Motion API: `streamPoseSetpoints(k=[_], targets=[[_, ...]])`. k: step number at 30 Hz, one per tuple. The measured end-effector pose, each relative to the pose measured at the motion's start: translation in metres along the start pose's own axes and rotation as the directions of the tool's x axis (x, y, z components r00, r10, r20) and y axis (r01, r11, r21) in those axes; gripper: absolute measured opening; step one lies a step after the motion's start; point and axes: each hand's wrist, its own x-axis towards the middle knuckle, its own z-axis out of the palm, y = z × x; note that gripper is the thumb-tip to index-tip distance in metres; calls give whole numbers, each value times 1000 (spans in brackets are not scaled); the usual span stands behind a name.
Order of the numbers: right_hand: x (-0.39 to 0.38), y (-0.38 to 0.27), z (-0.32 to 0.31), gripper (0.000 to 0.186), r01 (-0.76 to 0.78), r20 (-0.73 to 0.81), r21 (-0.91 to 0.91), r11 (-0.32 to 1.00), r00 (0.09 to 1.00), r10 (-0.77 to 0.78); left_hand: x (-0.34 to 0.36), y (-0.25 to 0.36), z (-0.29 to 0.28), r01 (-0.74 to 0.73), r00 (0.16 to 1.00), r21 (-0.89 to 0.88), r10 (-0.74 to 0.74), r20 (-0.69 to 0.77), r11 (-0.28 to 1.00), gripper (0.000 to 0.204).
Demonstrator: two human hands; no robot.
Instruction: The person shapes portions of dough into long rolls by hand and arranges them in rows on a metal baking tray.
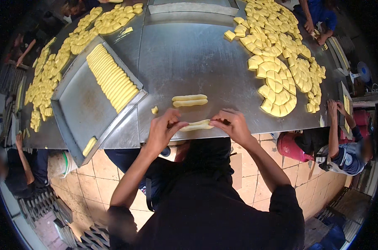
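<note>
A pale yellow dough strip (195, 125) lies at the near edge of the metal table. My left hand (163, 127) pinches its left end, and my right hand (232, 123) pinches the right end between thumb and fingers. Just beyond it, two rolled dough sticks (190, 100) rest side by side. A small dough scrap (155, 109) sits beyond my left hand. To the left stands a shallow metal tray (78, 98); a close row of dough sticks (112, 77) fills its right side, and one single stick (89, 146) lies in its near corner.
Cut dough pieces (276, 79) cover the table's right side, with another heap (55, 71) at the far left. A second metal tray (193, 7) stands at the far edge. Co-workers' hands (336, 107) are at the right and left edges. A red container (292, 146) stands below, right.
</note>
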Motion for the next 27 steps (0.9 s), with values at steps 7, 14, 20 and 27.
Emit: streamPoseSetpoints(k=[7,14,20,27], targets=[[14,-19,9,27,119,0,-166,979,993,-120,17,19,2,-23,997,14,22,74,1000,37],[15,-3,0,33,39,72,-327,944,997,-16,11,2,5,-50,999,113,51,-3,992,40],[2,-24,3,23,-65,66,74,995,996,60,7,17,5,58,998,-202,-52,35,978,37],[24,-22,6,28,169,37,-417,893,985,-169,27,14,3,-162,987,316,148,68,935,38]])
